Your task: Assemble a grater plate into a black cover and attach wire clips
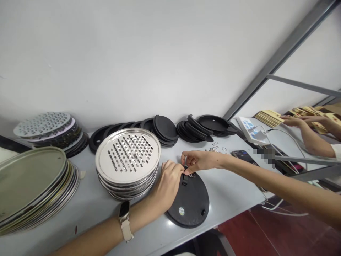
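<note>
A black round disc (pixel 193 201) lies flat near the table's front edge, with a small round sticker (pixel 181 211) and a short black tab (pixel 185 180) on its face. At its upper left edge my left hand (pixel 170 181) is closed, fingers curled by the tab, with a watch on the wrist. My right hand (pixel 201 160) meets it from the right, thumb and forefinger pinched together above the disc's far edge. What the fingertips hold is hidden. Small metal rings (pixel 192 175) show beneath the right fingers.
Left of my hands stand a stack of perforated metal grater discs (pixel 130 154) and a pile of large plates (pixel 32 177). Black round parts (pixel 165 128) line the wall. Behind my right hand lie loose metal clips (pixel 214 146). A phone (pixel 245 156) and another person's hands (pixel 306 124) are at right.
</note>
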`<state>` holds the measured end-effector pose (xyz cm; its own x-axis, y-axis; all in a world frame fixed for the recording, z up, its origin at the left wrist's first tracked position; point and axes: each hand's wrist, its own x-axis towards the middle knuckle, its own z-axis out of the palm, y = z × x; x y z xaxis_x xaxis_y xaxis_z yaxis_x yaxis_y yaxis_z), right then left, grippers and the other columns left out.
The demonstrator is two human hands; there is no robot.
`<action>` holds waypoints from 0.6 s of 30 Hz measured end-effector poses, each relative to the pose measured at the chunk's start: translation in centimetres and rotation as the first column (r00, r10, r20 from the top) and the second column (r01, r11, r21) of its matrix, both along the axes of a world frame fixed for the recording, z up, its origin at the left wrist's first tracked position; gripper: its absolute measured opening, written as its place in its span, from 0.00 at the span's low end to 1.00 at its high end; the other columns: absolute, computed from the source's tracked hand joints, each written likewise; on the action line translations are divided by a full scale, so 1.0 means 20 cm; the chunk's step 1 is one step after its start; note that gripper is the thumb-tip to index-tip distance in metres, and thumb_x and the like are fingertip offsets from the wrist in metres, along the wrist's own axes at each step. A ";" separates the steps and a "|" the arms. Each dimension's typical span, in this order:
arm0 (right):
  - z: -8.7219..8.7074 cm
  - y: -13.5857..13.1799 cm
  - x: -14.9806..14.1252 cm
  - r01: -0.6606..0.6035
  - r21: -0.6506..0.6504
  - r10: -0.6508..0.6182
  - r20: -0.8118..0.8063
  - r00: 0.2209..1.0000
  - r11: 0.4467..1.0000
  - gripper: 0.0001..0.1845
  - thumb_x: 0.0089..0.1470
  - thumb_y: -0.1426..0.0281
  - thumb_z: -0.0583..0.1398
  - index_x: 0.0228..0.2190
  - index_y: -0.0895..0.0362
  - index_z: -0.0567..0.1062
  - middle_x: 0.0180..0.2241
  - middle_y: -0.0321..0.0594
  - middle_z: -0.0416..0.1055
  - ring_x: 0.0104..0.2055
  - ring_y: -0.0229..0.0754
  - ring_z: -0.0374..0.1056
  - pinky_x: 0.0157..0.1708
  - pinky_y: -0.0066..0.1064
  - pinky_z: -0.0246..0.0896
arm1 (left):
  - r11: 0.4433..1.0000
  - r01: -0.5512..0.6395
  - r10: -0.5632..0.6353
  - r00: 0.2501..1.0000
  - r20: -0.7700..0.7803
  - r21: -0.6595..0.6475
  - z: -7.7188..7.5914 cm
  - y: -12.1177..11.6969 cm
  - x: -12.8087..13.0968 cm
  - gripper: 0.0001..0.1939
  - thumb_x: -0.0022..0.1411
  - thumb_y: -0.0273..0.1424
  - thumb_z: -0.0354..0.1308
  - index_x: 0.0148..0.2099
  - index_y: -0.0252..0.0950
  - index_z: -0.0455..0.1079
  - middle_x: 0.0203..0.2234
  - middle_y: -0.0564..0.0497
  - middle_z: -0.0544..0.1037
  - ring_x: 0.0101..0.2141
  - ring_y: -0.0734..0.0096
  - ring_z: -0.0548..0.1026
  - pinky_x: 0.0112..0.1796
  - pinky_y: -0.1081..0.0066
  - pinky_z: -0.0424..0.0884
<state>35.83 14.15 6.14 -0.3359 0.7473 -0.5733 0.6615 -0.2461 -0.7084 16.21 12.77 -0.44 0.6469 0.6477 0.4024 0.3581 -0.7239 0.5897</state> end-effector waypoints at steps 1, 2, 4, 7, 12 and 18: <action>0.01 -0.01 -0.01 -0.010 0.044 0.008 0.028 1.000 0.999 0.23 0.43 0.58 0.69 0.35 0.55 0.67 0.26 0.33 0.68 0.29 0.38 0.64 0.29 0.28 0.58 | 1.000 -0.007 0.007 1.000 -0.009 0.013 0.00 0.00 0.00 0.11 0.67 0.21 0.45 0.38 0.38 0.66 0.32 0.51 0.71 0.36 0.64 0.69 0.40 0.64 0.65; 0.01 -0.03 -0.02 -0.016 0.093 0.011 0.059 0.998 0.996 0.20 0.44 0.60 0.68 0.34 0.55 0.67 0.26 0.33 0.68 0.29 0.39 0.65 0.28 0.29 0.58 | 1.000 -0.011 0.012 1.000 -0.016 0.021 0.00 0.00 0.00 0.11 0.68 0.22 0.45 0.38 0.38 0.66 0.32 0.51 0.71 0.36 0.64 0.69 0.40 0.64 0.65; 0.02 -0.07 -0.04 -0.019 0.209 -0.009 0.131 0.991 0.978 0.14 0.47 0.63 0.65 0.31 0.55 0.68 0.26 0.35 0.69 0.30 0.40 0.66 0.29 0.30 0.59 | 0.999 -0.022 0.022 1.000 -0.021 0.025 0.01 0.00 0.00 0.10 0.68 0.22 0.45 0.39 0.38 0.66 0.33 0.51 0.72 0.36 0.64 0.69 0.40 0.64 0.65; 0.02 -0.16 -0.07 -0.018 0.395 -0.077 0.224 0.972 0.919 0.05 0.51 0.68 0.61 0.27 0.55 0.69 0.28 0.38 0.71 0.32 0.42 0.67 0.34 0.32 0.61 | 0.999 -0.042 0.043 0.999 -0.012 0.009 0.02 -0.01 0.00 0.08 0.68 0.23 0.46 0.40 0.38 0.65 0.35 0.50 0.72 0.37 0.64 0.68 0.41 0.63 0.64; -0.05 -0.30 -0.10 -0.050 0.647 -0.148 0.248 0.957 0.760 0.02 0.56 0.73 0.56 0.31 0.55 0.67 0.32 0.41 0.69 0.36 0.44 0.65 0.40 0.37 0.60 | 0.998 -0.061 0.060 0.998 -0.035 -0.024 0.04 -0.01 0.00 0.08 0.68 0.23 0.47 0.40 0.38 0.65 0.34 0.51 0.72 0.38 0.64 0.68 0.41 0.62 0.63; -0.12 -0.39 -0.12 -0.038 0.747 -0.215 0.239 0.947 0.663 0.04 0.59 0.74 0.54 0.32 0.54 0.64 0.31 0.38 0.67 0.35 0.43 0.61 0.40 0.38 0.58 | 0.998 -0.022 0.020 0.999 -0.034 -0.058 0.05 -0.01 0.00 0.08 0.69 0.25 0.47 0.39 0.38 0.67 0.35 0.51 0.72 0.38 0.65 0.69 0.41 0.63 0.63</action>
